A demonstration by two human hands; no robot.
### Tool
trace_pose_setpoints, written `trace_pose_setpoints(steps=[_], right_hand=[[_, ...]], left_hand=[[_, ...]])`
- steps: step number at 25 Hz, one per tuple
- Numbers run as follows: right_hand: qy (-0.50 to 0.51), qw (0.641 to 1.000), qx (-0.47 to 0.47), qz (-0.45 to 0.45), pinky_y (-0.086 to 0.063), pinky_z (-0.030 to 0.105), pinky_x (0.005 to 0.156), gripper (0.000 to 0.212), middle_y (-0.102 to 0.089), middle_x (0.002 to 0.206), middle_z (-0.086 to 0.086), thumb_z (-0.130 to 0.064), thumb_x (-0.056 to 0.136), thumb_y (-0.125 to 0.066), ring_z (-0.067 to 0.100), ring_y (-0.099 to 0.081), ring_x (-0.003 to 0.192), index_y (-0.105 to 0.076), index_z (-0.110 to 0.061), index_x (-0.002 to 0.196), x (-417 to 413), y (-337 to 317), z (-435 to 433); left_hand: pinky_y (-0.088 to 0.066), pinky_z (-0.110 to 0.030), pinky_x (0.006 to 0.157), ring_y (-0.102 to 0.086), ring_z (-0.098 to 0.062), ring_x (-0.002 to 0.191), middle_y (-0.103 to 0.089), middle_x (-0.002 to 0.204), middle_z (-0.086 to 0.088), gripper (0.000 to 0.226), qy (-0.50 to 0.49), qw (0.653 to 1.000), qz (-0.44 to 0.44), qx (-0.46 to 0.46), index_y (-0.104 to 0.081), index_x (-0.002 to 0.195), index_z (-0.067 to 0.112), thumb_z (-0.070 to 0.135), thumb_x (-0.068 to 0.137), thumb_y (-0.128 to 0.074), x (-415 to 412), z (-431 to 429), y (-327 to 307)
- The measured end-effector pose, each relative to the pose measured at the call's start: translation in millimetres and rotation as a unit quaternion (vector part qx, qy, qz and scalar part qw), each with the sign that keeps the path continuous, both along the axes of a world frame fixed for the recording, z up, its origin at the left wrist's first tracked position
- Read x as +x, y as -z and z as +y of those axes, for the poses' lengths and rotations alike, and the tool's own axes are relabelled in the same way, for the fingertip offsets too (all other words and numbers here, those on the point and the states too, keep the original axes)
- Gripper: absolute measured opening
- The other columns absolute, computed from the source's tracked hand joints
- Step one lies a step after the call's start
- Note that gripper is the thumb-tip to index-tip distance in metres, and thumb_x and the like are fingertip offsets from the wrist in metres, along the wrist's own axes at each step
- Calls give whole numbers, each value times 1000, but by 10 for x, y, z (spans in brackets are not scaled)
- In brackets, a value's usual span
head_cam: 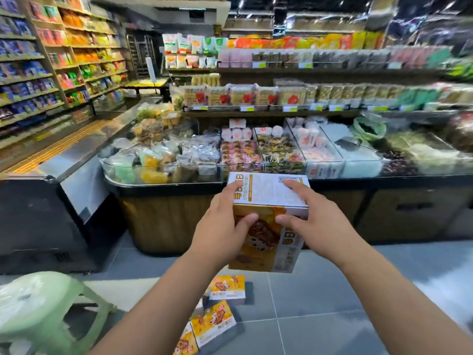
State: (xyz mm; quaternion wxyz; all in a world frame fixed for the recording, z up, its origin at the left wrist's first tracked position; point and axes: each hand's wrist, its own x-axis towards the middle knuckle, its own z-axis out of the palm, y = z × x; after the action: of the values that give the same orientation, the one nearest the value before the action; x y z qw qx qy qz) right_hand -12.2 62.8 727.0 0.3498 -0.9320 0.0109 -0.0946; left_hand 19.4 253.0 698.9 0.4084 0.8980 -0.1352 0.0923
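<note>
Orange and white card makes up the box (pixel 266 193), which both hands hold in the air just in front of the bench (pixel 163 187), over the grey tiled floor (pixel 320 303). The left grip (pixel 220 226) holds the box's left side, with fingers on the white upper face near its left edge and the thumb pressed on the orange front face. The right grip (pixel 314 221) mirrors it on the right: fingers spread over the white face by a printed code, thumb on the orange face, its tip near the left thumb's but apart. Each grip is closed round the box, neither wide. The box is tilted, its white face turned up and away, and its orange face, printed with a cartoon figure, turned toward the person.

Below the box, three more boxes (pixel 227 286) of the same print lie on the floor, one behind the other, the nearest cut off by the picture's lower edge. A pale green stool (pixel 43 303) stands at the lower left, well apart from them. The bench carries clear bins (pixel 240 152) of wrapped snacks, with packet shelves (pixel 256 96) behind it and a steel-topped freezer (pixel 76 160) on its left
</note>
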Motion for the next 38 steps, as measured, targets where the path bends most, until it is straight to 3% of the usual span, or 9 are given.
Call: trace_pose_setpoints(steps=[8, 14, 19, 28, 32, 38], right_hand=[[153, 988, -3, 0, -53, 38, 90, 68, -50, 133, -4, -45, 83, -69, 17, -52, 113, -33, -55, 140, -491, 16, -2042], [264, 964, 32, -21, -51, 32, 88, 65, -51, 132, -6, -42, 84, -70, 15, -53, 110, -38, -49, 140, -674, 136, -3156], [359, 933, 24, 5, -52, 35, 88, 65, -54, 130, -5, -44, 83, -70, 17, -56, 108, -37, -50, 140, -564, 231, -4016], [525, 850, 42, -1, -50, 31, 84, 73, -58, 126, -4, -42, 76, -77, 18, -59, 102, -39, -50, 138, -82, 246, -5426], [564, 823, 60, -28, -49, 32, 88, 75, -59, 126, -6, -36, 76, -79, 16, -59, 103, -40, -46, 139, -125, 344, -6068], [597, 799, 66, -45, -50, 31, 90, 72, -60, 125, -7, -27, 77, -79, 15, -60, 103, -44, -44, 138, -256, 393, -7302]], left_hand=[[-43, -40, 103, -44, -17, 129, -36, 149, 7, 66, 144, 990, 9, 0, -20, 145, 42, 40, 92, -59, -28, -2188, -71], [-38, -43, 110, -40, -14, 134, -35, 151, 9, 80, 263, 964, 28, -12, -11, 148, 39, 33, 90, -65, 193, -3563, -63], [-31, -31, 111, -36, -10, 136, -33, 152, 10, 81, 365, 928, 60, -32, -7, 150, 35, 27, 92, -63, 533, -4664, 72], [-38, -38, 109, -43, -15, 130, -40, 147, 4, 67, 530, 847, 17, 14, -26, 144, 36, 27, 91, -64, 1394, -6670, -1], [-40, -40, 108, -48, -17, 126, -43, 143, 1, 66, 576, 817, 31, 16, -30, 143, 36, 22, 89, -66, 1446, -7583, 50], [-42, -43, 107, -48, -17, 127, -43, 145, 4, 67, 602, 798, 28, -4, -27, 141, 41, 25, 89, -66, 1305, -8930, 216]])
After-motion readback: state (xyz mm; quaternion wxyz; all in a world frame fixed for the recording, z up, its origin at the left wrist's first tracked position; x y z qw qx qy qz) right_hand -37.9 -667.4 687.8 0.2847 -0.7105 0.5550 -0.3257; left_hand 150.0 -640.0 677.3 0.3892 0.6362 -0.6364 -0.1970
